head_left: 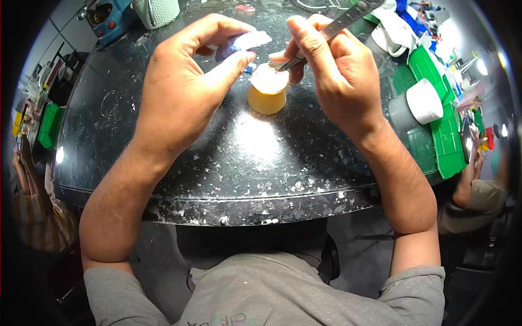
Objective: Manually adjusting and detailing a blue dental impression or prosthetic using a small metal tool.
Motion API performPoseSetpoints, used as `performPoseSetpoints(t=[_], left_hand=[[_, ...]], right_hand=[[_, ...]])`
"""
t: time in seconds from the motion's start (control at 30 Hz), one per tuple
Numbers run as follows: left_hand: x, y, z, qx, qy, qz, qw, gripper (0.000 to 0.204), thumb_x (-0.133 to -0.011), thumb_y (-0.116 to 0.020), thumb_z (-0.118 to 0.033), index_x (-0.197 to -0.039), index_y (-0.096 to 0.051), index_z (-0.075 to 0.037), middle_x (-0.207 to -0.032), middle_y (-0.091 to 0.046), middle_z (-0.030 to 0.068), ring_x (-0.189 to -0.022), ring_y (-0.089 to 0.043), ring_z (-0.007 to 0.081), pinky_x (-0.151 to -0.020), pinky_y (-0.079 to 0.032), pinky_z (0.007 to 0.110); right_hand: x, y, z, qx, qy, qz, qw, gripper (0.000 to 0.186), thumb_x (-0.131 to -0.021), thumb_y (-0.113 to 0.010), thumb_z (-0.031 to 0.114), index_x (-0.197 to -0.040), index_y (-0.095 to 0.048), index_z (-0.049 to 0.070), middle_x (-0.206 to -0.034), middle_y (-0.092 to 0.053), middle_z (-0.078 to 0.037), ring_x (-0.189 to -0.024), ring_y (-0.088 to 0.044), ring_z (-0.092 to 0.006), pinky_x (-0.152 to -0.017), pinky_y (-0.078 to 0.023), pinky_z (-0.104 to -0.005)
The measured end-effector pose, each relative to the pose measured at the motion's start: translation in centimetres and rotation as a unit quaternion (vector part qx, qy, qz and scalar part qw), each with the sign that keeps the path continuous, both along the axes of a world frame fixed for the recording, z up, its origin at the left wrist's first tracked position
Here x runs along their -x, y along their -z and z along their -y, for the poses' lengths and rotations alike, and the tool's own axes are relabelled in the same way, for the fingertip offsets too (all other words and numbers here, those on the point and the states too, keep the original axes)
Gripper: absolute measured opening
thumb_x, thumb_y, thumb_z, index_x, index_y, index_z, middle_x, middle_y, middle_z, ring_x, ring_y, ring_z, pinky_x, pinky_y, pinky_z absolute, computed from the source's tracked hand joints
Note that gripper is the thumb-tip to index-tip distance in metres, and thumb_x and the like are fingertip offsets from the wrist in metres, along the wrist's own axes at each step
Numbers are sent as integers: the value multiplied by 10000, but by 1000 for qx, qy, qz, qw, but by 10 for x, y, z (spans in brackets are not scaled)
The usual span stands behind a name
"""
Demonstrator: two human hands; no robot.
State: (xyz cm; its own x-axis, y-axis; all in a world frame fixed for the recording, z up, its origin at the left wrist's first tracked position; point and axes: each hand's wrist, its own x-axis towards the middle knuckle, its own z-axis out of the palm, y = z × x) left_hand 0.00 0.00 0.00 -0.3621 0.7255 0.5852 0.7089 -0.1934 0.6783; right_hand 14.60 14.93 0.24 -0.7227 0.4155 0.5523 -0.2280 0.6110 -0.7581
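Observation:
My left hand (190, 87) is raised at the upper left, its thumb and fingers closed round a small piece (250, 39), white on top and blue below. My right hand (342, 76) grips a flat metal tool (347, 16), slanting down to a small yellow cup (266, 99). The tool's tip is at the cup's top, in or just over its white contents (267, 77). The cup stands upright on the dark, speckled worktop (196, 174), between my hands.
A blue machine (109, 19) and pale container (155, 11) stand at the back left. On the right lie green trays (447, 152) and a white tub (423, 102); another green tray (50, 125) is far left. Co-workers (41, 217) (473, 201) sit on both sides.

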Motion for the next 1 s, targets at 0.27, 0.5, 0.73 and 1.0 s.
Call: performPoseSetpoints(t=[0.27, 0.5, 0.73, 1.0], left_hand=[[-10, 5, -3, 56, -5, -18, 998, 248, -840, -726, -45, -1084, -703, -9, -970, -703, 13, -914, -580, 96, -884, -457, 266], [-12, 3, -2, 64, -15, -10, 998, 260, -829, -734, -57, -1084, -709, -13, -977, -712, 21, -913, -583, 104, -891, -452, 271], [-12, 5, -2, 58, -19, -11, 998, 252, -829, -737, -69, -1074, -714, -14, -961, -717, 28, -907, -592, 105, -888, -452, 274], [-12, 4, -2, 58, -16, -1, 998, 248, -830, -741, -81, -1069, -718, -16, -951, -723, 26, -898, -598, 100, -880, -447, 272]], right_hand=[[2, 7, -8, -166, 35, -12, 985, 263, -1043, -563, 225, -954, -663, -2, -754, -710, -61, -602, -609, -68, -556, -490, -225], [2, 8, -6, -133, 46, 3, 990, 247, -1042, -563, 217, -977, -666, 3, -747, -709, -57, -578, -590, -60, -533, -478, -221], [2, 6, -5, -128, 44, 18, 991, 229, -1039, -566, 203, -1008, -674, 3, -753, -711, -56, -581, -591, -57, -532, -479, -226], [1, 4, -4, -100, 42, 34, 994, 271, -993, -589, 246, -1028, -680, -6, -813, -706, -192, -747, -711, -348, -634, -553, -404]])
